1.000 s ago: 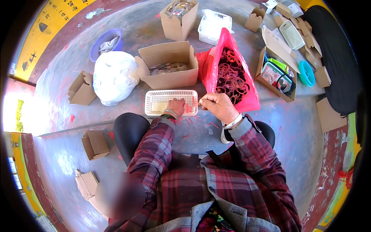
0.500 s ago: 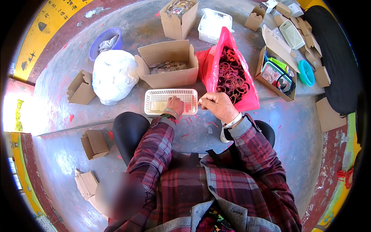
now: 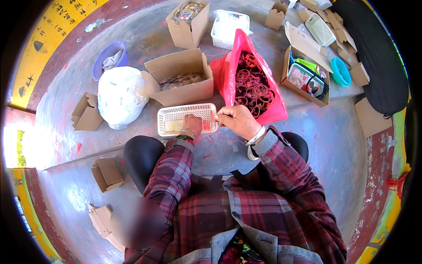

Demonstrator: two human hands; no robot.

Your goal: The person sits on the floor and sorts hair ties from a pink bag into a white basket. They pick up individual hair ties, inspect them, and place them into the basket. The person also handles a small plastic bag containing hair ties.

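Observation:
A shallow white plastic basket (image 3: 163, 111) with slotted sides stands on the floor just beyond my knees. Inside it, pale yellowish pieces (image 3: 173, 126) lie on the left and red strips (image 3: 207, 119) on the right. My left hand (image 3: 192, 123) is in the basket between them, its fingers curled; whatever they hold is too small to make out. At the basket's right end, my right hand (image 3: 240, 122) is closed in a pinch, thumb against forefinger. Something small and reddish seems to be at its fingertips. Beside that hand, an open pink bag (image 3: 276, 115) contains many reddish loops (image 3: 255, 88).
Beyond the basket is an open cardboard box (image 3: 189, 93) of small packets. A white plastic bag (image 3: 121, 99) and a purple basin (image 3: 97, 66) stand left. A carton of mixed items (image 3: 307, 94) and a turquoise basin (image 3: 340, 72) lie right. Red scraps litter the floor.
The whole view has shifted slightly, with the basket and bag now further left in it. My left fingers have curled toward the red strips. My right hand keeps its pinch by the basket's end.

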